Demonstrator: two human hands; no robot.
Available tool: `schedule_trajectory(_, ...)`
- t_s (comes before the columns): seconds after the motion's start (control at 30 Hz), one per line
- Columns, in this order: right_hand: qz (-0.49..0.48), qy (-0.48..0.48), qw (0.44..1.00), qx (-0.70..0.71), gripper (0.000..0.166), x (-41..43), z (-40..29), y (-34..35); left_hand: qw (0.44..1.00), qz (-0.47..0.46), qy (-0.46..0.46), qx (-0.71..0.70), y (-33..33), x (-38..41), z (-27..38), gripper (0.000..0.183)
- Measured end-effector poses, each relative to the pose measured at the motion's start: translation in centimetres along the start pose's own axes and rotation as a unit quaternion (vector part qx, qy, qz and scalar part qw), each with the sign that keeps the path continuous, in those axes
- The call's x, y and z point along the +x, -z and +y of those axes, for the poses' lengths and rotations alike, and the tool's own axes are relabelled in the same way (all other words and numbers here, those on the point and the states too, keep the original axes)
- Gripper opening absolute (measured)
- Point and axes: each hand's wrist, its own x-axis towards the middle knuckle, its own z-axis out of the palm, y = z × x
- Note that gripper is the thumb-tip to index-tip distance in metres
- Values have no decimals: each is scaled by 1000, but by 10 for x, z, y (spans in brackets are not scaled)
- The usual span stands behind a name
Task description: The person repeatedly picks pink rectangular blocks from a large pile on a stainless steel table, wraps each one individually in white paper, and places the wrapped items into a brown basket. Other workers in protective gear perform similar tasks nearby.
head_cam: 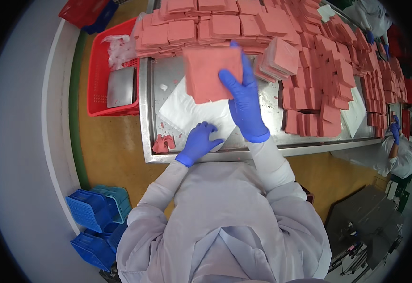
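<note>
My right hand [245, 95], in a blue glove, grips a square stack of pink slices [209, 74] by its right side, above the steel table [163, 70]. That stack is slightly blurred. Beneath it lies a white sheet [181, 102], turned cornerwise to the table's edge. My left hand [200, 141], also gloved, rests at the sheet's near part with the fingers apart and nothing seen in them. To the right of the held stack stand several pink stacks in clear film [280, 60]. Crumpled pink scraps [163, 143] lie at the table's near left corner.
Piled pink stacks [223, 26] line the table's far side, and more [312, 95] stand at right. A red crate [96, 85] at left holds clear plastic and a metal plate. Blue crates [91, 212] sit on the floor. Co-workers [400, 152] stand at far right.
</note>
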Motion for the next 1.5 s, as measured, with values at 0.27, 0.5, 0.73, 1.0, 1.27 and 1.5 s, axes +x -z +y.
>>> schedule_trajectory(0.27, -58, -91, 899, -424, 82, -47, 158, 104, 975, -16, -169, 144, -16, -4, -34, 14)
schedule_trajectory(0.5, -301, -83, 718, -622, 54, -91, 154, 120, 982, 84, -138, 97, 8, 2, -15, 16)
schedule_trajectory(0.73, -286, 63, 725, -623, 13, -78, 143, 130, 966, 110, 29, -231, 28, 40, -30, 30)
schedule_trajectory(1.0, -120, 39, 811, -571, 23, -63, 137, 138, 972, 230, 36, 43, 50, 103, -75, 18)
schedule_trajectory(1.27, -42, -24, 821, -569, 44, -57, 163, 144, 971, 170, -33, 163, -4, 98, -44, 51)
schedule_trajectory(1.5, -128, -123, 857, -484, 51, -52, 159, 153, 960, 191, -23, 205, 0, 96, -37, 53)
